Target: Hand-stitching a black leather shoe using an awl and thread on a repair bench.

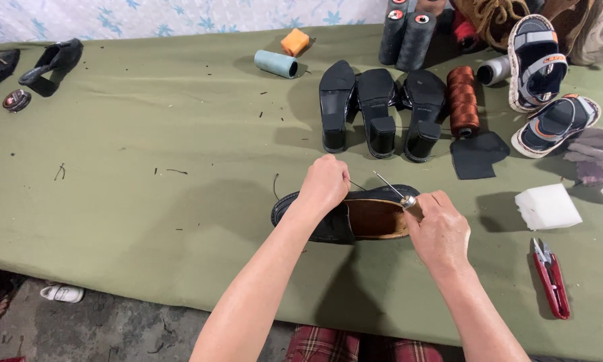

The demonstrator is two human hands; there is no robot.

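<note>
Near the front edge of the counter [147,134], at about its middle, we have both hands on a black shoe [355,216] lying on its side. Our right hand [441,231] is clamped on the handle of a stitching awl [396,191], whose thin needle points up and away over the shoe's rim. Our left hand [324,186] is closed over the shoe's upper at its toe end, fingers curled and pinching what looks like a thread, though it is too fine to be sure.

We judge the shoe light, with a stiff sole and a softer, pliable upper around its tan lining; it is best held by the upper and the sole edge, clear of the needle.

Toward the right edge lie a white foam block [548,206] and red thread snips [551,276]. Further back stand three black heeled shoes [378,107], soles up, beside a brown thread spool [462,100] and a dark leather piece [477,155], with a pair of sandals [543,87] at the far right corner.
</note>
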